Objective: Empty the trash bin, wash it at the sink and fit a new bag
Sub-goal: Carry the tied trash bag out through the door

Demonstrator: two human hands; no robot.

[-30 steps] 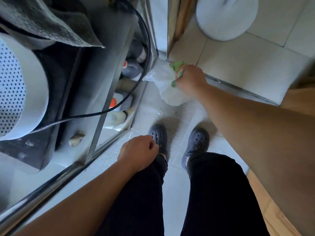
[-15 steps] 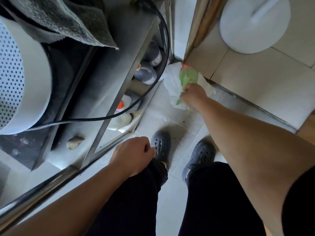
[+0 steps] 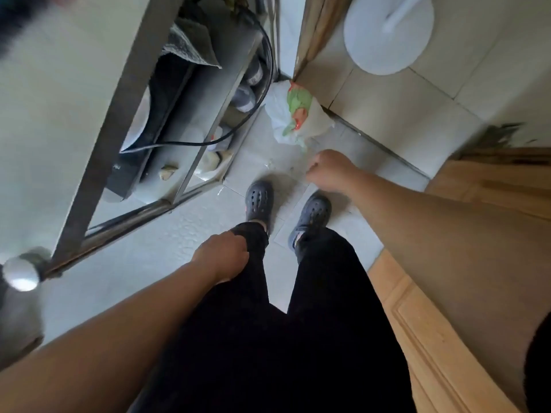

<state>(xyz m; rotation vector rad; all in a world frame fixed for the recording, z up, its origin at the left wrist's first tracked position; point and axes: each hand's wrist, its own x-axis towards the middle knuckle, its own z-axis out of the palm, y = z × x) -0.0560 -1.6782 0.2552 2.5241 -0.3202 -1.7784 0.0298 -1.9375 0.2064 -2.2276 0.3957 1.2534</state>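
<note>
A full white trash bag (image 3: 293, 114) with green and orange packaging inside sits on the tiled floor in the corner by the door frame. My right hand (image 3: 329, 169) hovers just below it, apart from the bag, fingers loosely curled and holding nothing. My left hand (image 3: 222, 254) rests against my left thigh, fingers loosely curled with nothing in them. No trash bin shows in this view.
A metal-framed shelf unit (image 3: 167, 120) with bottles, a black cable and a grey cloth stands at the left. A white round base (image 3: 387, 31) sits on the floor beyond the doorway. A wooden door (image 3: 465, 234) is at the right. My feet in grey clogs (image 3: 259, 201) stand below the bag.
My right hand let go of the bag, which now sits in the corner, and pulled back toward me. The camera rose and tilted; my left hand stayed by my thigh.
</note>
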